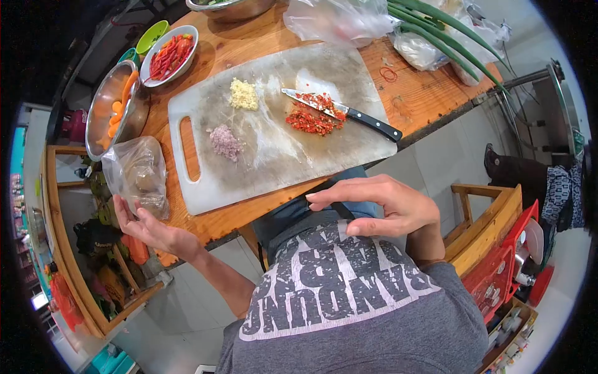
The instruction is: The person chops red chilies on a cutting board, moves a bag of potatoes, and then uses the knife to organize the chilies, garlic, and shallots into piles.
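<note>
A white cutting board (pixel 274 177) lies on the wooden table. On it are minced garlic (pixel 243 94), chopped purple shallot (pixel 225 142) and chopped red chili (pixel 308 122). A knife (pixel 374 124) with a black handle rests across the chili, its handle toward the board's right edge. My left hand (pixel 149 230), fingers apart and empty, is by the clear plastic bag (pixel 138 171) at the table's left edge; whether they touch is unclear. Over my lap, in front of my shirt, my right hand (pixel 380 206) hovers with thumb and fingers apart and nothing between them.
A steel bowl (pixel 94 118) with carrots and a white bowl (pixel 148 68) of red chilies stand at the left. Plastic bags (pixel 339 22) and green onions (pixel 442 37) lie at the back right. A wooden stool (pixel 483 227) and red crates (pixel 492 280) are at right.
</note>
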Tool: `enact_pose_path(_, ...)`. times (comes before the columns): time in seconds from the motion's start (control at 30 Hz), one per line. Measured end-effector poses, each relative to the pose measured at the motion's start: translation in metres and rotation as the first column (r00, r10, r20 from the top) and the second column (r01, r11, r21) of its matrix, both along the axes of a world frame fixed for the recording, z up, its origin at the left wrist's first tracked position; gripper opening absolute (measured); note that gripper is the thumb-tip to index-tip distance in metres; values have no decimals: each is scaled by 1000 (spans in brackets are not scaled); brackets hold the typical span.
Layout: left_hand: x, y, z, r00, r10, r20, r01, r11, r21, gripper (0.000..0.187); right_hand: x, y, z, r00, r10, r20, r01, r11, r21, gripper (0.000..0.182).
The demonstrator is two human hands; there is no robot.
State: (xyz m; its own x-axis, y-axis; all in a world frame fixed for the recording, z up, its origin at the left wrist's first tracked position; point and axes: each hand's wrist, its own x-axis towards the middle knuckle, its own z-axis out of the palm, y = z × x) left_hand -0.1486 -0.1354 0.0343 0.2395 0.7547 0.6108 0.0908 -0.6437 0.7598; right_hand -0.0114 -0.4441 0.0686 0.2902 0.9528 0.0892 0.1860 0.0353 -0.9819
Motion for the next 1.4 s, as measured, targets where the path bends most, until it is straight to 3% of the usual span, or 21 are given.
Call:
enact_pose_path(0.23,-1,0,-3,999,-25,23,25,999,-22,46,1,4,0,999,-34,20,35,998,-50,52)
enact_pose_path(0.33,0,2,-6,1000,-21,22,22,999,-28,46,-5,11,35,859,-21,511,-16,997,69,55)
enact_pose_path(0.37,1,3,-7,999,-39,-3,39,999,-20,46,-10,27,56,903,20,428,-116,973,200,59)
enact_pose_path(0.4,4,1,-7,996,-86,-10,85,996,-19,46,7,26,64,988,-86,126,20,892,452,52)
enact_pose_path(0.43,8,-3,-5,993,-122,-7,122,992,-18,46,24,24,73,985,-100,-140,169,726,666,47)
enact_pose_path(0.47,10,-5,-1,990,-139,11,139,990,-11,46,59,-15,70,846,-290,-448,533,484,694,43)
enact_pose_path(0.5,10,-9,5,986,-149,76,147,989,28,46,93,-53,67,591,-413,-694,796,154,586,44)
enact_pose_path(0.53,6,-6,5,990,-121,77,115,991,70,46,102,-66,68,432,-625,-650,820,-29,572,45)
enact_pose_path(0.57,-2,-3,2,993,-85,84,76,991,107,46,106,-68,74,178,-781,-598,817,-221,532,46)
enact_pose_path(0.6,-8,0,0,996,-54,78,42,988,147,46,97,-71,66,72,-869,-490,767,-265,584,49)
enact_pose_path(0.67,-15,9,-8,998,-44,42,41,997,59,44,56,-57,45,-219,-934,-282,654,-355,668,53)
enact_pose_path(0.7,-19,14,-10,999,-35,7,35,999,10,44,38,-53,32,39,-998,-50,777,-1,630,56)
enact_pose_path(0.73,-18,17,-11,999,-32,-18,32,999,-41,43,21,-47,19,317,-936,154,787,350,508,59)
enact_pose_path(0.77,-14,17,-9,997,-56,59,59,996,-59,42,10,-38,10,580,-756,305,686,655,317,63)
enact_pose_path(0.8,-10,10,-1,994,-80,73,85,994,-69,43,2,-26,7,792,-478,379,489,869,75,67)
enact_pose_path(0.83,-6,8,5,996,-76,51,78,996,-33,43,-1,-7,10,857,-390,337,414,910,-1,65)
enact_pose_path(0.93,-7,5,6,997,-75,-7,75,993,87,43,6,-1,-7,885,-219,411,288,951,-112,56)
enact_pose_path(1.2,-12,10,-11,990,-98,-99,106,991,79,43,7,13,-14,885,-264,384,310,949,-62,56)
enact_pose_path(1.4,-8,10,-10,989,-101,-112,110,991,78,43,6,14,-16,903,-217,371,288,946,-147,58)
